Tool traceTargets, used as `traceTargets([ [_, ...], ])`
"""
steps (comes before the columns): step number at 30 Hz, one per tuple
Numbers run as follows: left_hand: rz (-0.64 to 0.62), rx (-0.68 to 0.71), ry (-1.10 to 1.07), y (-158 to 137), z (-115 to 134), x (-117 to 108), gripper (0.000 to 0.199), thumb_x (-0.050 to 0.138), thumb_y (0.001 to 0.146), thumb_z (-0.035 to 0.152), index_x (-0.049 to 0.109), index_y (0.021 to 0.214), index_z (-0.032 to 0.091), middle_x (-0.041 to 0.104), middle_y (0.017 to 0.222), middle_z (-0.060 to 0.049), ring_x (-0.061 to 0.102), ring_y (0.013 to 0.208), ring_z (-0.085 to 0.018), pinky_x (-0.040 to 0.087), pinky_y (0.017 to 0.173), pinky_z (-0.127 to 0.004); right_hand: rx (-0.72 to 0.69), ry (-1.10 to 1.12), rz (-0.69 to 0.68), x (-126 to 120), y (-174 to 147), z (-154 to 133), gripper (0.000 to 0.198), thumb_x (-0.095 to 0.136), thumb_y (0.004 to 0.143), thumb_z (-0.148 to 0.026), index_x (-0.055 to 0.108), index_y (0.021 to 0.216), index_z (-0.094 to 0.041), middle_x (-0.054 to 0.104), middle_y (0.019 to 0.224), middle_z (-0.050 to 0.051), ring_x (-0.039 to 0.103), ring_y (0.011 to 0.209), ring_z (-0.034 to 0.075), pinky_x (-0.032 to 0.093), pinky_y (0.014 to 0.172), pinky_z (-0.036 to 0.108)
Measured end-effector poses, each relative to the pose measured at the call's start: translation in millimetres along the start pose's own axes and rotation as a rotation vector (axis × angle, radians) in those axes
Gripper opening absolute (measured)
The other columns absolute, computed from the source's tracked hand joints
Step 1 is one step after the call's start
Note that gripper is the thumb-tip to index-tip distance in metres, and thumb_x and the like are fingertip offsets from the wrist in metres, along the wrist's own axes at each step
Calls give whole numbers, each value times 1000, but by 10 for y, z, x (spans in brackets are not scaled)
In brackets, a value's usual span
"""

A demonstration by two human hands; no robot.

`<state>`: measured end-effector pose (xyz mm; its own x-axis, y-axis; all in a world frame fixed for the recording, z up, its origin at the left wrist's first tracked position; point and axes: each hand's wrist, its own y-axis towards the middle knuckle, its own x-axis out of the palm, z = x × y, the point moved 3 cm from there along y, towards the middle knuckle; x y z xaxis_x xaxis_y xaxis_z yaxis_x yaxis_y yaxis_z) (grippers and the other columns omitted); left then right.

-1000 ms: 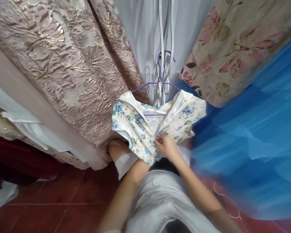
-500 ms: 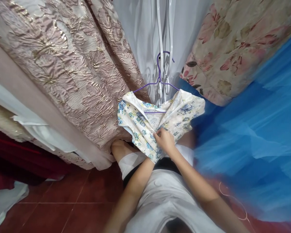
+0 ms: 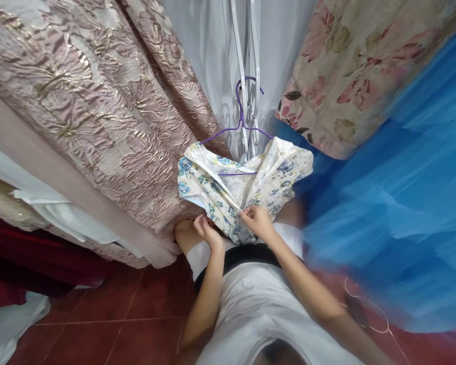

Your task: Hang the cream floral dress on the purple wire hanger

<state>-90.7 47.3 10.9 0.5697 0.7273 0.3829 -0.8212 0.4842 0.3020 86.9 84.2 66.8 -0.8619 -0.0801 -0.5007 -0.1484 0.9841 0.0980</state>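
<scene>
A white floral blouse (image 3: 228,213) with blue and yellow flowers and a V-neck hangs on a purple hanger (image 3: 222,133) over my lap. My right hand (image 3: 259,223) pinches its front at the bottom of the neckline. Beside the blouse's left edge, my left hand (image 3: 210,234) is raised with its fingers loosely bent and apart, and I see nothing in it. The hanger's hook overlaps some white hangers or rails (image 3: 255,56) behind it.
Pink-gold brocade fabric (image 3: 137,111) hangs at left, and a floral cloth (image 3: 349,76) at upper right. Blue tulle (image 3: 395,218) fills the right side. Dark red fabric (image 3: 26,253) hangs low at left. A thin cable (image 3: 376,309) lies on the red tiled floor (image 3: 137,334).
My left hand has come out from under the blouse to its left side. The right hand keeps its pinch. The whole view has shifted slightly.
</scene>
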Motion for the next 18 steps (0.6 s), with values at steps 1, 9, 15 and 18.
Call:
traceTargets([
  [1, 36, 43, 2, -28, 27, -41, 22, 55, 99, 40, 57, 103, 19, 53, 91, 0, 52, 76, -12, 45, 72, -25, -3, 30, -10, 15, -7, 10, 21, 66, 85, -33, 59, 72, -20, 63, 56, -2, 56, 53, 14, 34, 57, 25],
  [9, -360, 356, 129, 419, 660, 703, 46, 61, 97, 42, 43, 135, 22, 54, 131, -15, 61, 103, -19, 54, 85, -30, 12, 210, -58, 80, -60, 109, 19, 67, 81, -33, 58, 71, -20, 63, 54, -1, 56, 49, 14, 38, 54, 24],
  [15, -439, 515, 69, 1115, 1091, 1494, 45, 64, 96, 32, 50, 136, 19, 60, 133, -16, 65, 116, -22, 57, 96, -35, 24, 204, -71, 102, -75, 85, 18, 67, 81, -33, 59, 71, -20, 64, 56, -1, 56, 51, 14, 40, 57, 25],
  [18, -538, 575, 79, 964, 1172, 1734, 29, 59, 98, 29, 61, 125, 17, 67, 123, -13, 68, 108, -20, 59, 91, -32, 16, 201, -88, 162, -74, 75, 20, 68, 81, -32, 57, 70, -20, 64, 57, 0, 55, 51, 13, 40, 56, 25],
])
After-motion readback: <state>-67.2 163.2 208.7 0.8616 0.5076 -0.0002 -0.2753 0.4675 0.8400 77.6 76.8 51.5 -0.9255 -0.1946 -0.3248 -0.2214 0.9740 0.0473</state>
